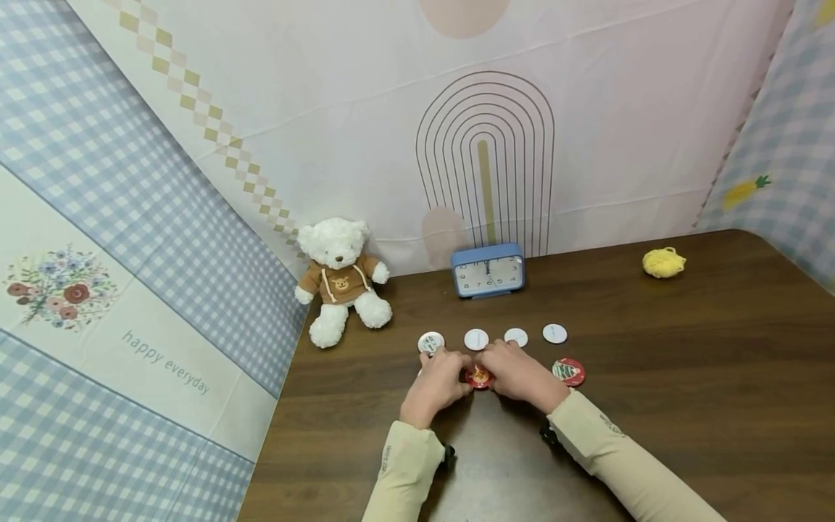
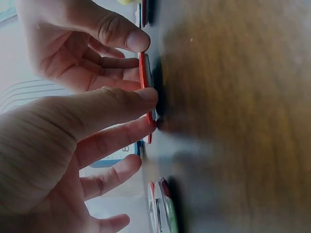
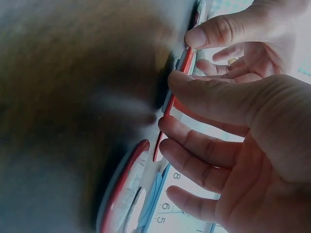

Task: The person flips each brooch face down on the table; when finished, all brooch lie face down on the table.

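Note:
A round red badge [image 1: 479,378] with an orange-yellow picture lies between my two hands. My left hand [image 1: 437,384] pinches its left edge between thumb and forefinger. At the opposite edge, the thumb and forefinger of my right hand [image 1: 518,371] pinch it too. Both wrist views show the red rim [image 2: 143,73] side-on, close to the table, with some of the remaining fingers spread. Right of my right hand lies a red-and-white badge [image 1: 569,372] with a green tree. A printed white badge [image 1: 430,342] sits just beyond my left hand, which partly hides another disc.
Behind my hands, white discs [image 1: 476,339] form a row with another disc [image 1: 555,333] at its right end. Farther back stand a blue clock [image 1: 488,271] and a white teddy bear [image 1: 342,283]. Yellow yarn [image 1: 664,262] lies at the far right of the brown table [image 1: 652,406].

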